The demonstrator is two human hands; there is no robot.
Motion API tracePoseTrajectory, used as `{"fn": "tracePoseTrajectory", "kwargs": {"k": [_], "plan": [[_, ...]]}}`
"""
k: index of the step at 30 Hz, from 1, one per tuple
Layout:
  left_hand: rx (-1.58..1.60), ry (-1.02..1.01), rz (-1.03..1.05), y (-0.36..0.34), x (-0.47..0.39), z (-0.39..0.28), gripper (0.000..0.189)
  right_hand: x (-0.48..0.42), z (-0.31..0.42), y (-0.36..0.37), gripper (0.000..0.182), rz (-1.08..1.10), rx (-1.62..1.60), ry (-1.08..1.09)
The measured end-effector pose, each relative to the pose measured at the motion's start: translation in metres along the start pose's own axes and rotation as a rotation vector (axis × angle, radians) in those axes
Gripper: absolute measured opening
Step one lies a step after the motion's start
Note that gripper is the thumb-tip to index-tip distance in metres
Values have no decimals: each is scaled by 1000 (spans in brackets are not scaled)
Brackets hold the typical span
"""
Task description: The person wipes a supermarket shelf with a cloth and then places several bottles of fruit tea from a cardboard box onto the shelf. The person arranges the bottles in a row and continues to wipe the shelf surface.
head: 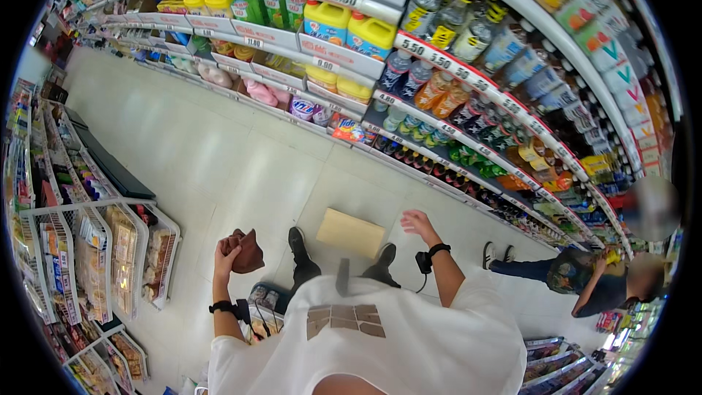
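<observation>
My left hand (225, 255) grips a crumpled brown cloth (250, 253), which hangs out past my fingers over the floor. Held out on the other side, my right hand (418, 225) has its fingers apart and nothing in it. A flat piece of tan cardboard (351, 233) lies on the pale tiled floor (236, 170), just ahead of my dark shoes (296, 241). Both hands are in the air, apart from the shelves. Straps with small dark devices circle both wrists.
Ahead runs a long shelf with yellow detergent jugs (324, 21) and bottled drinks (433, 90). White wire racks (126, 263) of packaged food stand at the left. To the right, another person (570, 274) is by the shelves. A dark container (269, 296) sits beside my leg.
</observation>
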State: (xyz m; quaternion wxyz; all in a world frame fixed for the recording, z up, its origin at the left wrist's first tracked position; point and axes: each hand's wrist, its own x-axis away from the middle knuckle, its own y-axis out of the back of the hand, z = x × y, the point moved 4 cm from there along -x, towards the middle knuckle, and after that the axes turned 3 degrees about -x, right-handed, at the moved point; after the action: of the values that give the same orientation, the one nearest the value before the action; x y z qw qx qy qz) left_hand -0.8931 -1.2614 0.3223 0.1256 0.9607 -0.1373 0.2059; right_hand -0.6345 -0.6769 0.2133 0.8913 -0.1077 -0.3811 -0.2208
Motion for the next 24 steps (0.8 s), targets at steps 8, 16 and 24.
{"fn": "tracePoseTrajectory", "kwargs": {"k": [8, 16, 24], "plan": [[166, 57, 57, -18, -44, 60, 37, 47, 92, -27, 32, 114, -181, 340], [59, 63, 153, -77, -68, 41, 42, 88, 16, 53, 31, -125, -194, 190], [46, -81, 72, -95, -81, 17, 38, 93, -23, 83, 25, -278, -346, 68]]}}
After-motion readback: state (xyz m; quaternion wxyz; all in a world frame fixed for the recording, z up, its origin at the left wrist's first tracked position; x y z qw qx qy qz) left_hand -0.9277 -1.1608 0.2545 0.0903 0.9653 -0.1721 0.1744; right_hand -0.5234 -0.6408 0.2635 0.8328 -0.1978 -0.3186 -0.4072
